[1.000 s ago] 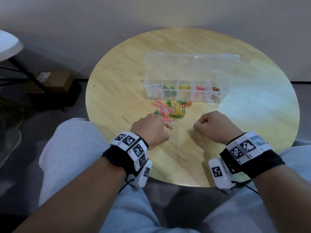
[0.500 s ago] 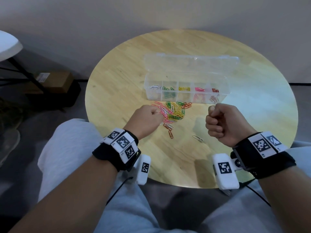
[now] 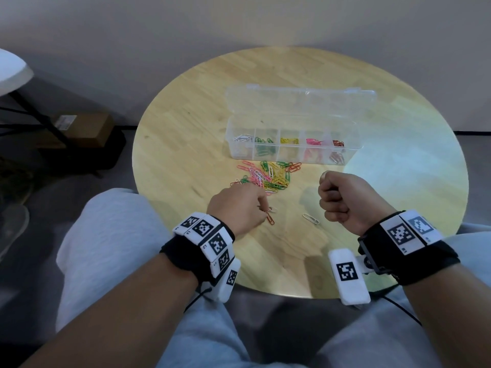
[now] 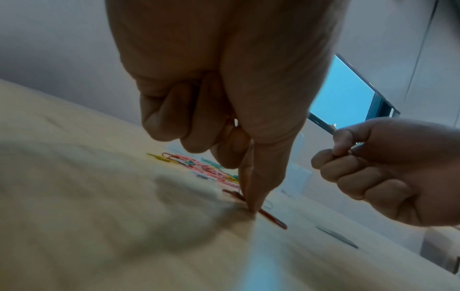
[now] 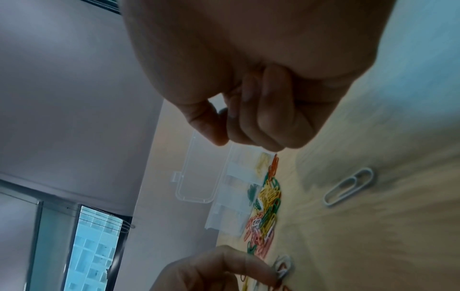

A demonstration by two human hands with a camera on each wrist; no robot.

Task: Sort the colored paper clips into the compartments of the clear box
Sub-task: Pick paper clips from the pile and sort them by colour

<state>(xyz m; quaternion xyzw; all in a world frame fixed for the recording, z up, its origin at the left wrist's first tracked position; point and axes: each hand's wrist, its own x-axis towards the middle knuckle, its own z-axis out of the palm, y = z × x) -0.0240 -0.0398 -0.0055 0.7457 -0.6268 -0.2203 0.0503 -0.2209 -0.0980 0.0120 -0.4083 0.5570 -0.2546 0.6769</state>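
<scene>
The clear box (image 3: 292, 158) stands open on the round wooden table (image 3: 186, 128), with white, green, yellow, pink and red clips in separate compartments. A mixed pile of clips (image 3: 268, 176) lies just in front of it. My left hand (image 3: 263, 208) has its thumb and index tips down on a red clip (image 4: 271, 217) on the table, pinching it. A white clip (image 3: 310, 218) lies alone between my hands. My right hand (image 3: 325, 179) hovers above the table as a fist. A small grey clip-like thing (image 5: 222, 111) shows between its thumb and index finger.
My knees in grey trousers sit under the near table edge. A cardboard box (image 3: 82, 126) sits on the floor to the left, beside a white table (image 3: 10, 70) with black legs. A wall rises right behind the round table.
My right hand rose off the table and moved right, staying a fist. My left hand went up to the pile, then drew back onto the red clip.
</scene>
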